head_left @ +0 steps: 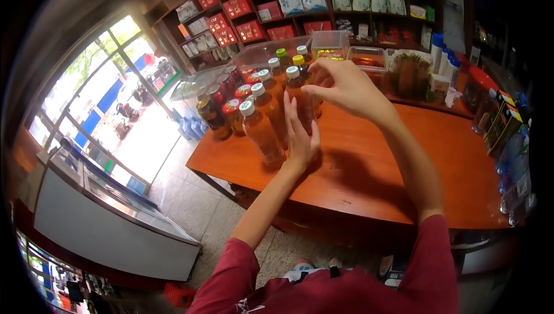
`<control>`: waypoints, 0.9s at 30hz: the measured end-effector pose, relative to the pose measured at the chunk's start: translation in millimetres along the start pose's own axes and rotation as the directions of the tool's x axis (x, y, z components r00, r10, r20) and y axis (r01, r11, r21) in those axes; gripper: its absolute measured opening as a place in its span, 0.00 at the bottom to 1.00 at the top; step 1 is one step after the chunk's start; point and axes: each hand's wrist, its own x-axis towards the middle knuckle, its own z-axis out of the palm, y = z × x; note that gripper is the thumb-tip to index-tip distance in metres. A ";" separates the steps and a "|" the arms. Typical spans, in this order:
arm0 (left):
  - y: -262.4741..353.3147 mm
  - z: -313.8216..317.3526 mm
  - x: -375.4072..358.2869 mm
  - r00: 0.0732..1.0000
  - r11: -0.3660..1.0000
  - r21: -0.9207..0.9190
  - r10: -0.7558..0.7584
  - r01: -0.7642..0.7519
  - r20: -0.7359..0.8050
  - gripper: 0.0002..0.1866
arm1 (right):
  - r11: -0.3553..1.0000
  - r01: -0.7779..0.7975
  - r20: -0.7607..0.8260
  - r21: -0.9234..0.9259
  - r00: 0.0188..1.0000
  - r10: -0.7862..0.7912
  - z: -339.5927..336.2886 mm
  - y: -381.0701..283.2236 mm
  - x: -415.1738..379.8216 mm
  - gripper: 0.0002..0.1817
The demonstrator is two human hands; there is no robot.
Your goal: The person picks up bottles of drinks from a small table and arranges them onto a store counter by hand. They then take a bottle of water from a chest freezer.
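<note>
My left hand (pixel 302 141) is stretched out flat, its palm side against or very close to a clear bottle with a white cap (pixel 292 73). My right hand (pixel 346 86) is curved with thumb and fingers apart, just right of that bottle's upper part; whether it touches is hard to tell. To the left stands a row of similar bottles, the nearest a clear bottle (pixel 264 138) with a white cap. Behind them are a yellow-capped bottle (pixel 298 60) and a green-capped bottle (pixel 281 53). Red-topped cans (pixel 232 106) and a dark bottle (pixel 212 119) stand further left.
All this stands on an orange-brown wooden table (pixel 375 169). Clear plastic containers (pixel 330 41) line its back edge, with shelves (pixel 271 22) of packages behind. Wrapped plastic bottles (pixel 517 181) are at the far right. A white chest freezer (pixel 109 221) stands lower left.
</note>
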 end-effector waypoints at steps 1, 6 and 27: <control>2.4 -0.8 1.2 0.997 0.997 -0.003 0.072 -0.072 -0.006 0.43 | 0.995 0.049 -0.008 0.091 0.999 -0.048 -15.1 -22.7 -7.2 0.24; 34.9 -9.2 37.3 0.906 0.904 -0.057 0.421 -0.423 -0.046 0.42 | 0.888 0.457 -0.401 0.050 0.823 -0.401 -73.6 -93.2 -59.9 0.16; 252.3 -84.4 140.7 0.295 -0.238 -0.329 0.167 -0.914 -0.941 0.25 | 0.363 0.868 -0.673 -0.340 0.045 -0.738 -88.9 -124.2 -200.2 0.24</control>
